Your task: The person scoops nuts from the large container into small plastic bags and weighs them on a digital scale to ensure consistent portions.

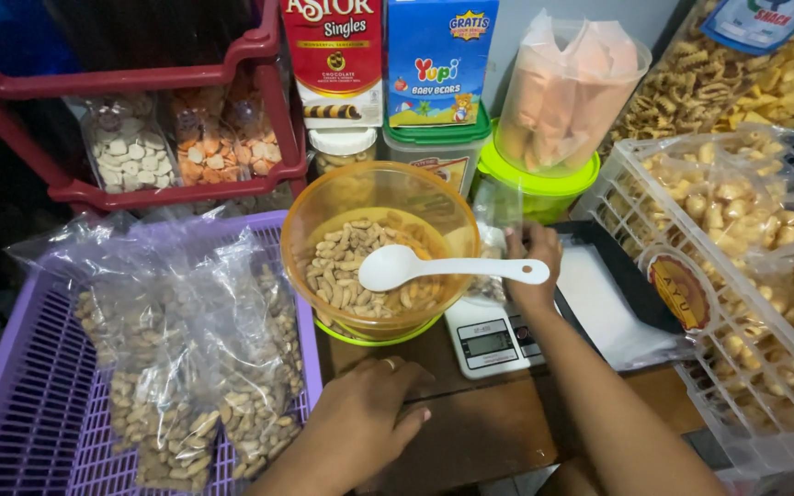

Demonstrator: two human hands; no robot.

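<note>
Nearest the lens, the person's left hand (pixel 369 409) rests palm-down in the lower centre of the frame, fingers loosely spread and holding nothing, a ring on one finger, lying flat on the smooth brown wooden table (pixel 480 432). Just left of it sits a purple plastic lattice basket (pixel 11 404) filled with crinkled clear bags of peanuts (pixel 186 386). Higher, right of centre, the right hand (pixel 533 266) has its fingers pinched together on the top of a small clear plastic bag (pixel 493 248) that stands on a white digital kitchen scale (pixel 489 335); the bag's contents are hard to make out. Touching the same fingers is the tip of a glossy white plastic spoon (pixel 434 268), whose handle lies across the rim of a round translucent orange bowl (pixel 323 220) half full of pale peanuts, the bowl set on a lime-green lid just left of the scale. At the right edge, a white lattice crate (pixel 654 165) holds bags of puffy yellow snacks. Along the top stand a red plastic rack (pixel 186 83) with packets of small biscuits, two cardboard snack boxes (pixel 388 60) and a clear tub with a green lid (pixel 544 184) stuffed with folded pinkish wafers.
</note>
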